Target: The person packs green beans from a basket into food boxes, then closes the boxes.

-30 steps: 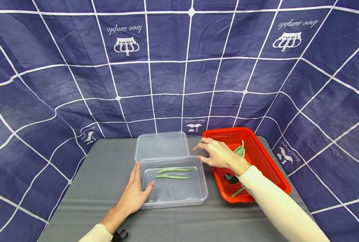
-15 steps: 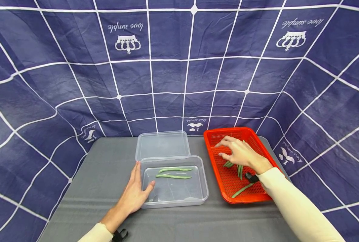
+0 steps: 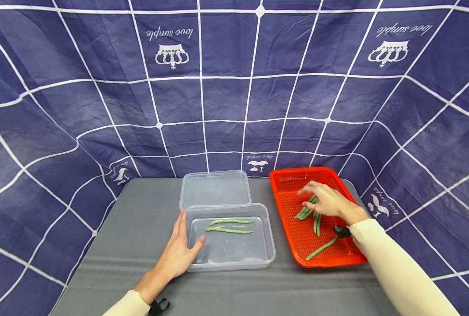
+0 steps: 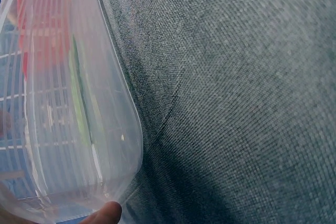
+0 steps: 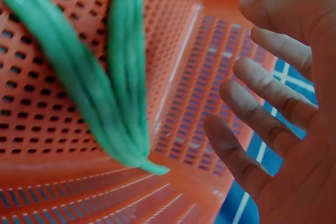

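Beans (image 3: pixel 229 231), 2 of them, lie nearly parallel in the box (image 3: pixel 234 255) in the head view; loose beans (image 3: pixel 317 224) sit in the basket (image 3: pixel 301 239), whose raised walls likely keep them together. The left hand (image 3: pixel 178 253) rests straight-fingered at the box's left side, probably steadying it. The lid (image 3: pixel 214 188) lies behind, leaving the box top uncovered. The right hand (image 3: pixel 324 199), well apart from the left, hangs over the basket.

Left wrist view: 1 fingertip (image 4: pixel 110 212) shows beside the box.

Right wrist view: right fingers (image 5: pixel 257 114) spread, gripping nothing, apart from the loose beans.
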The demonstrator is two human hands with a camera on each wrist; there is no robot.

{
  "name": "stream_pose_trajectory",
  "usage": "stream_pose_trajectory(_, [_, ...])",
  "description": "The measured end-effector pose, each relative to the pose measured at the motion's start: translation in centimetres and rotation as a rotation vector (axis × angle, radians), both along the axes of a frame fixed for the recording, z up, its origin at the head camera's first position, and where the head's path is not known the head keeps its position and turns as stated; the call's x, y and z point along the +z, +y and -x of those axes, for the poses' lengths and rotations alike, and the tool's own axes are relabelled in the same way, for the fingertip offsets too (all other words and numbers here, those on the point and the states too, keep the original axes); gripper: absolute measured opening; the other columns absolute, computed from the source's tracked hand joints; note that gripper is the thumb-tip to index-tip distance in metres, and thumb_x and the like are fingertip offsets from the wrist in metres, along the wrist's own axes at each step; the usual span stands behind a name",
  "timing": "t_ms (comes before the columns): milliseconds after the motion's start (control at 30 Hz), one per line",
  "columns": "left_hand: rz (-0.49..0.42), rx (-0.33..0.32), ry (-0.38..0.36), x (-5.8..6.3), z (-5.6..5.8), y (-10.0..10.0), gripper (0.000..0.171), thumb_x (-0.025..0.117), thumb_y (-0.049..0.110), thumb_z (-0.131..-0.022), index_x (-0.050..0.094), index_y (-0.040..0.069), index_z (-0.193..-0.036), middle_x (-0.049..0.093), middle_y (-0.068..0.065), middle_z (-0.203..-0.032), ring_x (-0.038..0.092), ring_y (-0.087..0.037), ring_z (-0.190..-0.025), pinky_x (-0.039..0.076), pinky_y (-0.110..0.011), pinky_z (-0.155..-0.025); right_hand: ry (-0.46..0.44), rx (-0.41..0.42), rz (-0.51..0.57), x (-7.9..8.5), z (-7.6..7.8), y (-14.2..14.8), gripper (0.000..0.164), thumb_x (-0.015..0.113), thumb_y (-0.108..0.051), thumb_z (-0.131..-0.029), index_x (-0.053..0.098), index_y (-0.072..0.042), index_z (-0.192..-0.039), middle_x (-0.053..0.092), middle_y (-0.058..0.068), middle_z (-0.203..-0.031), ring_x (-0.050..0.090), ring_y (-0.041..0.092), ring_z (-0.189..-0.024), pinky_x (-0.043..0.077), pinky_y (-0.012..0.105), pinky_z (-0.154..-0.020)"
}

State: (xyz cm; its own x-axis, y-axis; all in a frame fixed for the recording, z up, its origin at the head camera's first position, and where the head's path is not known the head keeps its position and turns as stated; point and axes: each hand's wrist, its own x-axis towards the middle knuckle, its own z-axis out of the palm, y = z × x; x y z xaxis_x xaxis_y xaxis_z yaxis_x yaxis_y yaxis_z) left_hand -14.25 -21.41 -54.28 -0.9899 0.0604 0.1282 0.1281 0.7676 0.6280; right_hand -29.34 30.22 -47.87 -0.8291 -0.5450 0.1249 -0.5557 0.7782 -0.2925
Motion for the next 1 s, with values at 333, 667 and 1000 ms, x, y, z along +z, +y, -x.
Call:
stream_pose_trajectory(333, [0.005,0.003,0.001,0.1,0.0,0.1,0.109,0.076,0.041,-0.111,0.01,-0.006,-0.184,0.017,-0.03,-0.193,0.034,-0.053,-0.176,0.039,-0.068,-0.139,-0.05,0.069,0.022,-1.6,0.3,2.0,0.035,0.09,-0.006,-0.095,0.085,-0.007,-0.13,0.08,0.012,-0.123,0.077,0.038,-0.114,0.062,0.053,-0.1])
stream_pose_trajectory(667, [0.001,0.01,0.003,-0.1,-0.1,0.1,0.109,0.077,0.041,-0.111,0.011,-0.005,-0.184,0.017,-0.03,-0.193,0.035,-0.053,-0.175,0.039,-0.069,-0.138,-0.092,0.117,0.03,-2.5,0.6,3.5,0.038,0.096,-0.006,-0.087,0.087,-0.01,-0.124,0.082,0.007,-0.122,0.078,0.031,-0.112,0.062,0.043,-0.1])
stream_pose_trajectory(1000, [0.001,0.008,-0.002,0.0,-0.1,0.0,0.109,0.076,0.04,-0.111,0.009,-0.003,-0.185,0.016,-0.029,-0.194,0.035,-0.053,-0.175,0.04,-0.068,-0.138,-0.144,0.145,-0.013,-2.5,0.3,3.8,0.049,0.097,0.005,-0.072,0.087,-0.015,-0.116,0.079,0.005,-0.124,0.076,0.027,-0.114,0.062,0.043,-0.104])
